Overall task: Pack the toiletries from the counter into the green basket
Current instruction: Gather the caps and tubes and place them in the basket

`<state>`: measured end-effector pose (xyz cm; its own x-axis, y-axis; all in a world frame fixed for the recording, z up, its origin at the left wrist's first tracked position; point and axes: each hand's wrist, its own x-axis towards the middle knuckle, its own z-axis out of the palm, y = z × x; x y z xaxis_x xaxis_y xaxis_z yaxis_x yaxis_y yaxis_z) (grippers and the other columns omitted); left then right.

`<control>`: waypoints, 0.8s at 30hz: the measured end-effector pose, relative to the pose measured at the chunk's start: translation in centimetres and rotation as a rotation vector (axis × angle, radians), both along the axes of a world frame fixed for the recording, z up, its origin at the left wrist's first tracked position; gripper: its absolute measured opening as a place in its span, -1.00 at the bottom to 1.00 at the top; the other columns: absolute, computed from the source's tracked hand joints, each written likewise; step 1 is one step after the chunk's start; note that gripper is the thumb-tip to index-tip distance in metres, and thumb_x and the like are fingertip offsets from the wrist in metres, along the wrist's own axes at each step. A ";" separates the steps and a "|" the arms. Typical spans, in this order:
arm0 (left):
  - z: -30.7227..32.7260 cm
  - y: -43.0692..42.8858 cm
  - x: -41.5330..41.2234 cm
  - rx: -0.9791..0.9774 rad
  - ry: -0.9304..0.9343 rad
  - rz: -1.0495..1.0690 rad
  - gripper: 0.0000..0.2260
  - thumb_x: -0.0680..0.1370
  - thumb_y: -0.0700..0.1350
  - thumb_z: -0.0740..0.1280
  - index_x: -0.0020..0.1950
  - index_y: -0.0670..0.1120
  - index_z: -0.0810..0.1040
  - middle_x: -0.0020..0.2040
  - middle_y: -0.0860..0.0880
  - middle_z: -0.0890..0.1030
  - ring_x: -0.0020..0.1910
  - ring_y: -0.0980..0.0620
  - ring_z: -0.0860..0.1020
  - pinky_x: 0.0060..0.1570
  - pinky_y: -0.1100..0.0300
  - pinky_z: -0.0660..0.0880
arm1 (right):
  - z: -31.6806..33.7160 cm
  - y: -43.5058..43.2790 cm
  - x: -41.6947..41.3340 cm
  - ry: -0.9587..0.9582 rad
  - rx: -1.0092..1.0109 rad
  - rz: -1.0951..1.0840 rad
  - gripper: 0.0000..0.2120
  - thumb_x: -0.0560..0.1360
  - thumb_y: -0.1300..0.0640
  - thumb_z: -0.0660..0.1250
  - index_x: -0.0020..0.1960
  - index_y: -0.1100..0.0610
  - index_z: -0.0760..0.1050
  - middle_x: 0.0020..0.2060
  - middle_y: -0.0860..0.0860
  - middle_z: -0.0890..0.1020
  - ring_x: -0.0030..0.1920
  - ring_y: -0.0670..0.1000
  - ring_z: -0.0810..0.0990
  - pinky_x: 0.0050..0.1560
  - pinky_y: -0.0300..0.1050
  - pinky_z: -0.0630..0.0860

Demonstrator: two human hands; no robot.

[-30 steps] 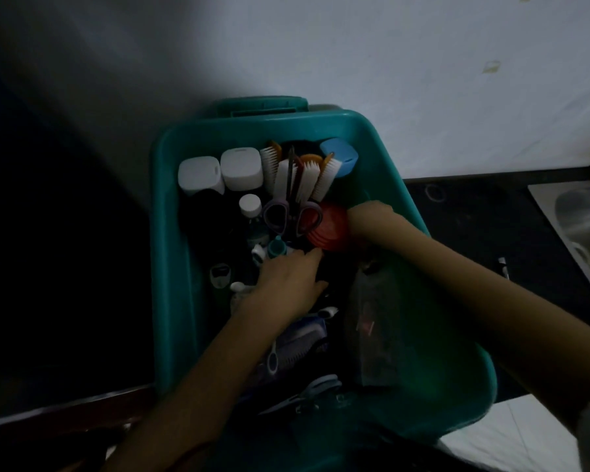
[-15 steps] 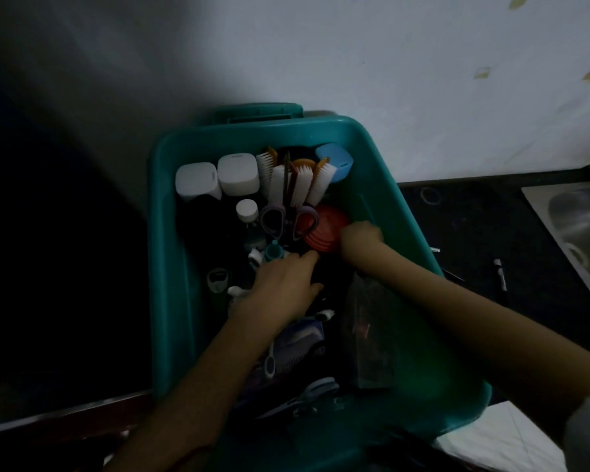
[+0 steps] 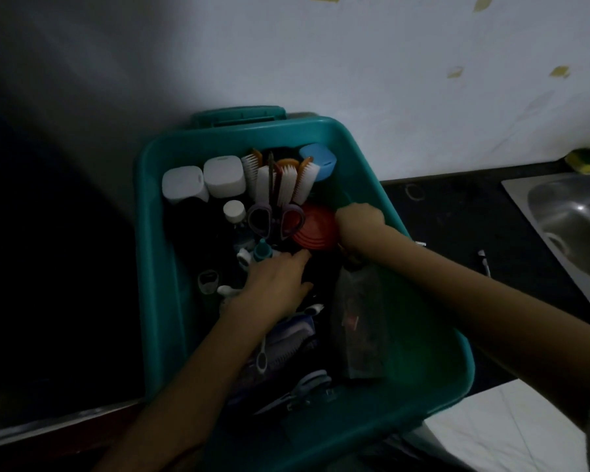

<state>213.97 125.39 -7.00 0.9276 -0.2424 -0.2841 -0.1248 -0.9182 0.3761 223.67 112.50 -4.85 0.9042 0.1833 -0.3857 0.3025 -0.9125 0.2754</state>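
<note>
1. teal-green plastic basket (image 3: 143, 267) sits on the black counter (image 3: 457, 216) against the wall. a brushed steel sink (image 3: 573, 226) is to its right.
2. toiletries inside, far end: two white rounded plastic containers (image 3: 203, 180) on the left, upright white-bristled brushes with orange backs (image 3: 286, 180) beside them, and a blue capped container (image 3: 319, 160) in the right corner.
3. purple-handled scissors (image 3: 275, 218) stand in front of the brushes. a red round ribbed lid (image 3: 315, 233) is just to their right.
4. left hand (image 3: 276, 284): palm down mid-basket, fingers straight, resting on dark items, fingertips near the lid. released, grasping nothing.
5. right hand (image 3: 360, 221): by the right wall, beside the lid, fingers curled under. cannot tell if it grasps anything.
6. a dark translucent pouch (image 3: 360, 325) sits below the right forearm.
</note>
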 end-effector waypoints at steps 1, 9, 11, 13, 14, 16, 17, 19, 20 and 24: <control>0.0 0.0 0.0 0.006 -0.005 -0.003 -0.60 0.58 -0.02 0.26 0.40 -0.02 0.31 0.22 -0.11 0.50 0.18 -0.10 0.48 0.05 0.06 0.44 | 0.0 0.0 -0.1 -0.012 -0.009 0.003 -0.74 0.56 0.27 0.19 0.22 0.26 0.48 0.17 0.18 0.55 0.18 0.18 0.55 0.01 -0.01 0.49; 0.3 0.0 0.2 0.039 -0.017 0.028 -0.62 0.53 -0.29 0.21 0.32 -0.05 0.40 0.13 -0.12 0.54 0.11 -0.10 0.50 -0.13 0.12 0.35 | -0.9 0.4 0.0 0.006 -0.046 0.007 -0.73 0.58 0.25 0.18 0.26 0.24 0.47 0.20 0.16 0.55 0.19 0.14 0.54 0.01 -0.04 0.50; 0.2 0.0 0.2 0.042 -0.017 0.032 -0.61 0.53 -0.29 0.21 0.34 -0.03 0.39 0.13 -0.11 0.54 0.11 -0.10 0.51 -0.14 0.13 0.35 | -1.1 0.5 -0.1 0.004 -0.051 -0.011 -0.73 0.58 0.25 0.17 0.25 0.23 0.47 0.20 0.15 0.54 0.20 0.13 0.54 0.00 -0.06 0.48; 0.1 0.0 0.2 0.044 -0.014 0.036 -0.60 0.52 -0.29 0.22 0.33 -0.03 0.39 0.13 -0.11 0.54 0.09 -0.11 0.52 -0.15 0.12 0.35 | -1.3 0.6 -0.2 0.004 -0.047 -0.018 -0.73 0.58 0.27 0.17 0.25 0.24 0.47 0.21 0.14 0.54 0.20 0.12 0.54 -0.01 -0.08 0.48; 0.1 0.0 0.2 0.043 -0.012 0.039 -0.60 0.52 -0.29 0.22 0.33 -0.03 0.39 0.13 -0.11 0.54 0.09 -0.11 0.52 -0.15 0.11 0.36 | -1.4 0.6 -0.3 0.006 -0.041 -0.017 -0.73 0.58 0.28 0.17 0.25 0.24 0.47 0.21 0.14 0.54 0.20 0.12 0.54 -0.01 -0.08 0.48; 0.0 -0.1 0.2 0.036 -0.014 0.042 -0.61 0.53 -0.28 0.21 0.33 -0.03 0.39 0.14 -0.11 0.54 0.10 -0.10 0.52 -0.11 0.09 0.39 | -1.4 0.6 -0.4 0.004 -0.031 -0.007 -0.72 0.58 0.29 0.17 0.26 0.24 0.47 0.20 0.15 0.54 0.20 0.12 0.54 -0.03 -0.08 0.49; -0.1 -0.1 0.2 0.033 -0.016 0.042 -0.61 0.54 -0.27 0.21 0.34 -0.02 0.39 0.15 -0.11 0.55 0.11 -0.10 0.52 -0.07 0.09 0.42 | -1.4 0.6 -0.6 -0.002 -0.026 0.000 -0.72 0.58 0.29 0.16 0.25 0.24 0.47 0.20 0.14 0.55 0.20 0.12 0.55 -0.04 -0.08 0.49; -0.2 -0.1 0.2 0.026 -0.023 0.046 -0.62 0.55 -0.25 0.21 0.35 0.00 0.39 0.17 -0.10 0.56 0.13 -0.10 0.52 0.00 0.06 0.47 | -1.3 0.5 -1.1 -0.025 -0.005 0.024 -0.73 0.58 0.30 0.15 0.23 0.23 0.49 0.18 0.14 0.56 0.18 0.12 0.56 -0.08 -0.08 0.48; -0.2 -0.2 0.2 0.016 -0.030 0.050 -0.64 0.56 -0.23 0.20 0.34 0.00 0.40 0.18 -0.10 0.56 0.13 -0.10 0.53 0.03 0.05 0.48 | -1.3 0.4 -1.4 -0.039 0.010 0.037 -0.74 0.58 0.31 0.14 0.21 0.23 0.50 0.17 0.13 0.57 0.16 0.12 0.57 -0.10 -0.08 0.48; 0.2 -0.3 0.1 -0.089 -0.100 0.099 -0.70 0.59 -0.15 0.19 0.31 0.03 0.49 0.19 -0.07 0.57 0.13 -0.09 0.53 0.07 0.00 0.49 | -0.6 -0.7 -2.8 -0.089 0.094 0.043 -0.73 0.58 0.34 0.14 0.21 0.24 0.52 0.15 0.15 0.59 0.16 0.16 0.58 -0.03 -0.04 0.51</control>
<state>214.06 125.07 -6.81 0.9708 -0.1687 -0.1706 -0.0764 -0.8915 0.4465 220.85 111.82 -5.48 0.9246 0.2544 -0.2835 0.3203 -0.9221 0.2170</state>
